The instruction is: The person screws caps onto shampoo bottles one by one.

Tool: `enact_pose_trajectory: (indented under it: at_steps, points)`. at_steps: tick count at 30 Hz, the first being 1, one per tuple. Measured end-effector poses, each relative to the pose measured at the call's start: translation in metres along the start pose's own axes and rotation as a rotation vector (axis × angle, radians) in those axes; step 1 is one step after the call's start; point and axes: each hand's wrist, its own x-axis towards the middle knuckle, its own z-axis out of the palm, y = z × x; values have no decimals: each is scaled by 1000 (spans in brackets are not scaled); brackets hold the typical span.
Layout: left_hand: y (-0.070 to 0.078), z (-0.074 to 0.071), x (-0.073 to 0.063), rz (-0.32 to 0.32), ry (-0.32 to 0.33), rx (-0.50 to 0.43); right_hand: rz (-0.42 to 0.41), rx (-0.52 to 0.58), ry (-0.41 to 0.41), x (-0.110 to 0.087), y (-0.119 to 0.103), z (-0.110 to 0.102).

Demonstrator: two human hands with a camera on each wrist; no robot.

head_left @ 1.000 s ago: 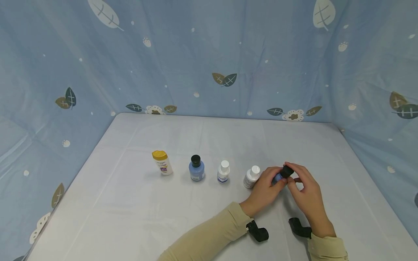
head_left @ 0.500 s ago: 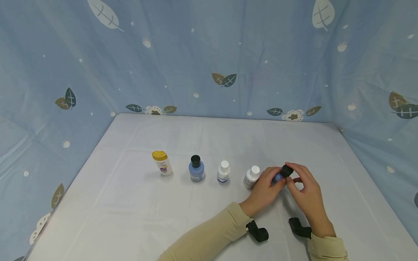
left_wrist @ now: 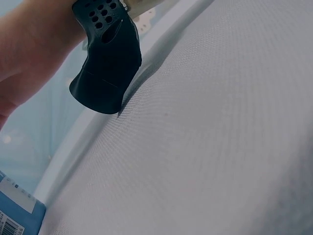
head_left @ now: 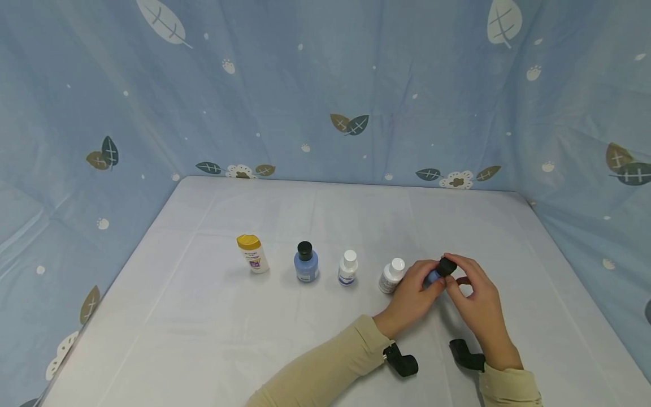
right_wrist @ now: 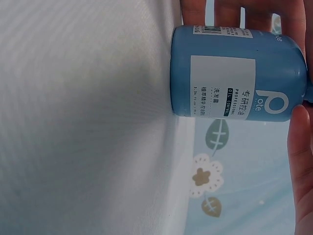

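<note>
A small blue shampoo bottle (head_left: 432, 277) with a black cap (head_left: 447, 267) stands at the right of the row in the head view. My left hand (head_left: 412, 292) holds its body from the left, fingers partly covering it. From the other side, the thumb and fingers of my right hand (head_left: 475, 298) pinch the cap. In the right wrist view the shampoo bottle (right_wrist: 222, 73) shows its printed label, with its base at the white cloth; the cap is out of that frame. The left wrist view catches only the bottle's lower edge (left_wrist: 19, 208).
Left of my hands stand a white bottle (head_left: 392, 276), another white bottle (head_left: 348, 268), a blue bottle (head_left: 306, 265) with a black cap, and a yellow-capped white bottle (head_left: 253, 255). They share a white-covered table (head_left: 213, 339). A blue patterned curtain (head_left: 285, 85) encloses its back and sides.
</note>
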Motion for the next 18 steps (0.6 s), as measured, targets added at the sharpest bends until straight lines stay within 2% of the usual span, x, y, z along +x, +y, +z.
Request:
enact_pose_trajectory:
  at_steps: [11,18]
  points:
    - [-2,1,0,5,4,5,-21,-6,15,0,3,1]
    - [-3,3,0,41,21,15,-61,67,44,-3,17,6]
